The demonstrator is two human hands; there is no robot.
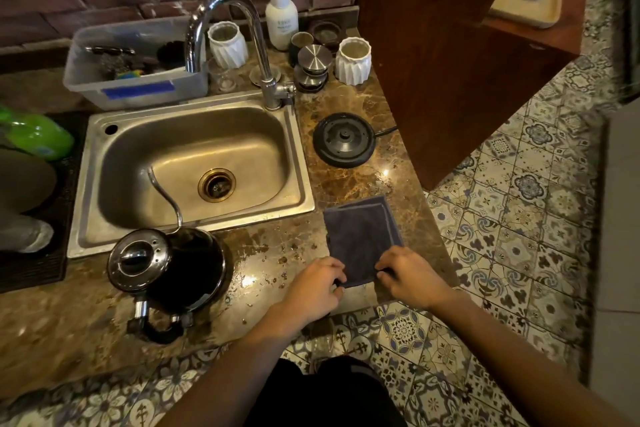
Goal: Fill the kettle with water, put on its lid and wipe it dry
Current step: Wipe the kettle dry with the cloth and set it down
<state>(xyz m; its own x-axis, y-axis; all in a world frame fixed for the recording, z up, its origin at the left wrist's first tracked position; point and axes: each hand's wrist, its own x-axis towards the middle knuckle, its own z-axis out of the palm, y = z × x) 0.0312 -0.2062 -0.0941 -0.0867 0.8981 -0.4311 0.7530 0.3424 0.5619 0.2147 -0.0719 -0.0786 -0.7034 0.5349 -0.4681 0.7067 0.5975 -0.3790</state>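
A black gooseneck kettle stands on the marble counter in front of the sink, its thin spout reaching over the basin. Its shiny lid leans tilted against the kettle's left side, beside the open mouth. A dark grey folded cloth lies flat on the counter to the right. My left hand pinches the cloth's near left corner. My right hand pinches its near right corner. The kettle's round black base sits behind the cloth.
A chrome tap arches over the sink. Behind it are a plastic tub, white ribbed cups, a soap pump bottle and metal lids. A wooden cabinet stands right. A green bottle lies left on a black mat.
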